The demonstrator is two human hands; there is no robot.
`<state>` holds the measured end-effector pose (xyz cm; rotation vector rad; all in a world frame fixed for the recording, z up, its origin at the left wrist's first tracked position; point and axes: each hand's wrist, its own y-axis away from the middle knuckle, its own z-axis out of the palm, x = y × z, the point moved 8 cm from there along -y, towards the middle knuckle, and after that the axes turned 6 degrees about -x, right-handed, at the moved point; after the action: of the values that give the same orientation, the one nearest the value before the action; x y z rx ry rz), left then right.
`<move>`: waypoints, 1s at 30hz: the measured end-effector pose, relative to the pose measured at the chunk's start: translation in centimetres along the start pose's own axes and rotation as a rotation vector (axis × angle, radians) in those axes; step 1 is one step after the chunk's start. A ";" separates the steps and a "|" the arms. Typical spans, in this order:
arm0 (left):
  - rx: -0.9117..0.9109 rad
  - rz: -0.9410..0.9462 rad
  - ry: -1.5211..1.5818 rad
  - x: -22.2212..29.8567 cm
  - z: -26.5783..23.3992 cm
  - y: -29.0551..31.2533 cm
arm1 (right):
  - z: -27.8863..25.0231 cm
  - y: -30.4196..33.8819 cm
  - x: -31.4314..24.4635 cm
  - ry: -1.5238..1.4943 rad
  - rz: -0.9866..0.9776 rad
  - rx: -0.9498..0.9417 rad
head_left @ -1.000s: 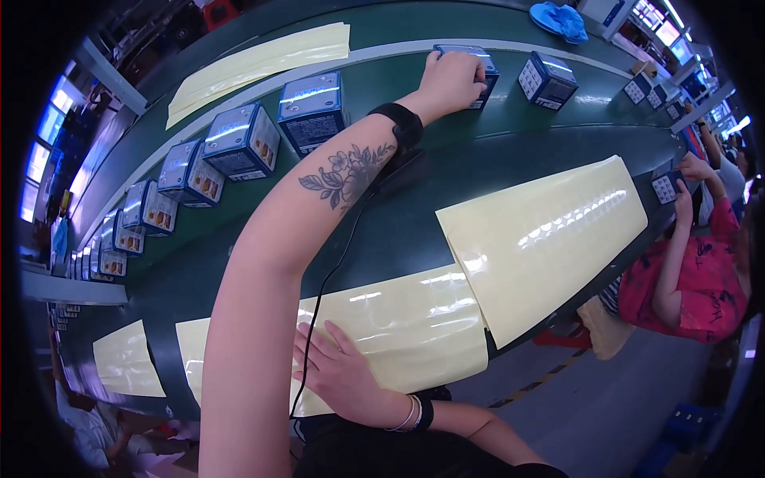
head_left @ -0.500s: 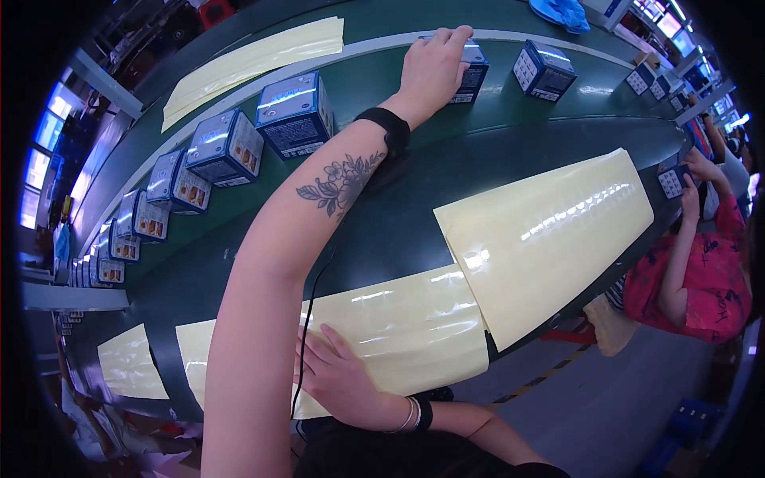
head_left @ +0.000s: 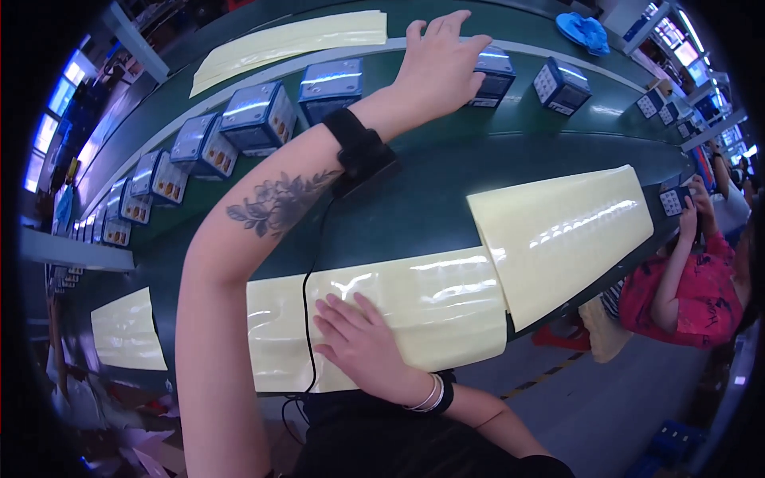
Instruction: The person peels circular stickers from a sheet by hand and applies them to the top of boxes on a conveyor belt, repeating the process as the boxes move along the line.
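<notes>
My left hand (head_left: 442,62) reaches over the far side of the green surface, its fingers spread apart. It is beside a blue box (head_left: 496,76) and hides part of it; whether thumb and box touch, I cannot tell. My right hand (head_left: 357,342) lies flat, fingers extended, on a pale yellow glossy sheet (head_left: 430,307) near my body. A black cable (head_left: 309,319) runs from the dark band on my left wrist across this sheet.
Several blue boxes (head_left: 255,115) line the curved far rail, with another box (head_left: 562,86) to the right. More yellow sheets (head_left: 570,239) lie on the green work surface (head_left: 382,215). A blue plastic bag (head_left: 583,33) is at the back. At right, a person in pink (head_left: 685,295) holds a box.
My left hand has lifted off the top of the blue box and its fingers have spread. My right hand stays flat on the sheet. The whole view has shifted slightly.
</notes>
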<state>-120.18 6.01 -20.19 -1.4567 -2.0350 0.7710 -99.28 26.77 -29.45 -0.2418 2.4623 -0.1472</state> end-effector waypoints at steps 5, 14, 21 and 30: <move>-0.611 0.032 0.114 1.7 -15.0 7.9 | -1.8 0.0 1.2 0.027 0.044 0.017; -0.910 -0.464 0.235 1.6 -20.4 32.1 | -1.6 -0.5 1.2 0.023 0.056 -0.044; -0.618 -0.447 0.274 3.1 -19.3 33.6 | -0.9 -0.2 1.3 0.078 0.093 -0.008; -0.415 -0.460 0.383 2.7 -19.9 34.0 | -0.7 -0.2 1.3 0.094 0.083 0.053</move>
<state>-84.71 20.37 -29.97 -1.1439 -2.1676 -0.1182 -100.68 26.29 -29.69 -0.1112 2.5526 -0.1919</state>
